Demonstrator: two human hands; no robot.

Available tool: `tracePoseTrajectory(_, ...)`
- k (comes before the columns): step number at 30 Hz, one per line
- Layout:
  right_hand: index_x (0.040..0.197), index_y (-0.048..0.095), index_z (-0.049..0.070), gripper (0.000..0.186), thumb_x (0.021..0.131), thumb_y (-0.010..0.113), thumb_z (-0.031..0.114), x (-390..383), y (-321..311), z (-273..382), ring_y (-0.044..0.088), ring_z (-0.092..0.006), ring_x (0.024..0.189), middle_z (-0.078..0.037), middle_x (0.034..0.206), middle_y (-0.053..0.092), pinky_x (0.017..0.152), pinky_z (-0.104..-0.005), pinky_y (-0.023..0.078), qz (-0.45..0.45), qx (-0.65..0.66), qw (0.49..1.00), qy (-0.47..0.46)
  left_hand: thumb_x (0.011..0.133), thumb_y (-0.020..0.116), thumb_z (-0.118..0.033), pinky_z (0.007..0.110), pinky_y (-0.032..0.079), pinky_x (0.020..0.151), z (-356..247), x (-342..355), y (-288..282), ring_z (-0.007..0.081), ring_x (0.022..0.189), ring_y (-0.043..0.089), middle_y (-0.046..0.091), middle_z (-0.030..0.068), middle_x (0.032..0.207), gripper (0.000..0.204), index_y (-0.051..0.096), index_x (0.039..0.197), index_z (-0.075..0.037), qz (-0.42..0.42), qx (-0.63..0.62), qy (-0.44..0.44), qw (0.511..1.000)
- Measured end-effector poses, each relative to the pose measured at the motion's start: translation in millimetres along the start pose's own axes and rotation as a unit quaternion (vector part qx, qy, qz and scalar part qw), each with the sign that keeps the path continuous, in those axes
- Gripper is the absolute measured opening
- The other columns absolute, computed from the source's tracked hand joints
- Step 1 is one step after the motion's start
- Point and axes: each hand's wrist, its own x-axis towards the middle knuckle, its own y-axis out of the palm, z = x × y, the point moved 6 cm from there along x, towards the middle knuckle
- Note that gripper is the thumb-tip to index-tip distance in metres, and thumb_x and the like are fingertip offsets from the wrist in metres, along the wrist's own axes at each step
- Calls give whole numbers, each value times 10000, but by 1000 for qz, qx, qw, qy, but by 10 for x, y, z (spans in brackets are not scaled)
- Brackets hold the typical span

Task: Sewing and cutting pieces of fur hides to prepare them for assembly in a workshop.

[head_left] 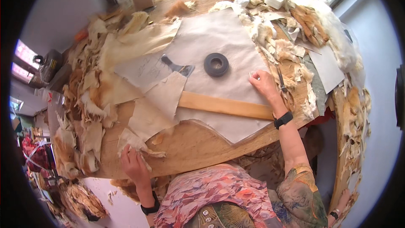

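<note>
Wooden counter (198, 150), round-edged, heaped with pale and tan fur scraps (90, 97) along its left and far sides.
Large paper sheet (223, 46) at centre, bearing a dark tape ring (216, 64), a metal-bladed scraper (179, 67) and a long wooden ruler (225, 106).
Left hand (134, 164): at the near edge, fingers curled, gripping a pale pelt piece (135, 141).
Right hand (264, 83): resting on the paper, fingertips pinching something small, too small to tell.
Cylindrical tin (125, 0) at far left; contents not visible.
</note>
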Motion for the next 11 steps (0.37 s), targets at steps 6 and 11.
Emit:
tracePoseTrajectory(6, 724, 701, 50, 189, 796, 727, 223, -472, -292, 147, 477, -45, 543, 54, 600, 586, 505, -221, 371, 354, 65, 928, 98, 835, 599, -33, 434, 461, 892, 297, 115, -3, 355, 1034, 576, 608, 168, 1139, 214, 617, 1045, 4, -15, 10, 10, 1000)
tracePoseTrajectory(11, 1038, 713, 3, 328, 770, 770, 183, -1042, -491, 607, 533, -72, 554, 2, 677, 651, 516, -222, 414, 354, 50, 931, 70, 813, 615, -4, 428, 461, 902, 422, 305, -35, 338, 1040, 587, 615, 163, 1150, 262, 628, 1075, -18, -9, -54, 46, 997)
